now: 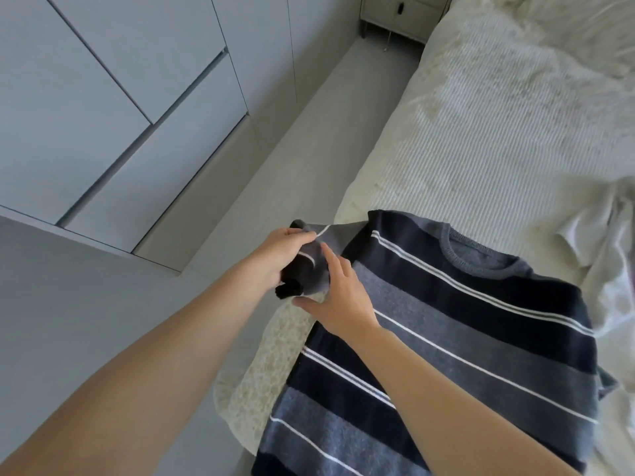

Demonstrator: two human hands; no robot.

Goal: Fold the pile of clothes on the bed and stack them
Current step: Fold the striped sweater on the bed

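In the head view, a striped sweater (446, 338) in navy, grey and white is lying flat across the bed (481, 149), filling the lower right of the frame, neckline toward the upper right. At centre frame the left hand (278, 255) is gripping the sweater's bunched sleeve (309, 266), fingers curled round it. The right hand (340, 297) is touching the sleeve with straight fingers, holding nothing. White clothes (611, 269) are lying crumpled at the right edge.
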